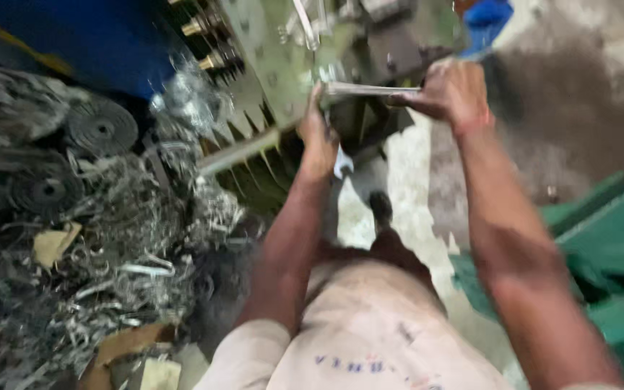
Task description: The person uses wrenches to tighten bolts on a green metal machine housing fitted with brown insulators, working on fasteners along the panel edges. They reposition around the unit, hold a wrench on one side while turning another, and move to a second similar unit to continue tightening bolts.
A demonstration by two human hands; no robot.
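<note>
My right hand grips the end of a long metal wrench that reaches left into a green machine. At the wrench's other end, my left hand rests against the machine, fingers curled near the wrench head. A second shiny metal tool shows just beside this hand's wrist; the picture is too blurred to tell whether the hand holds it. Both forearms stretch forward from my light shirt.
A heap of metal shavings and scrap strips lies on the left, with dark coiled rolls beside it. A blue body stands top left. Green sheets lie at the right. Stained concrete floor spreads beyond.
</note>
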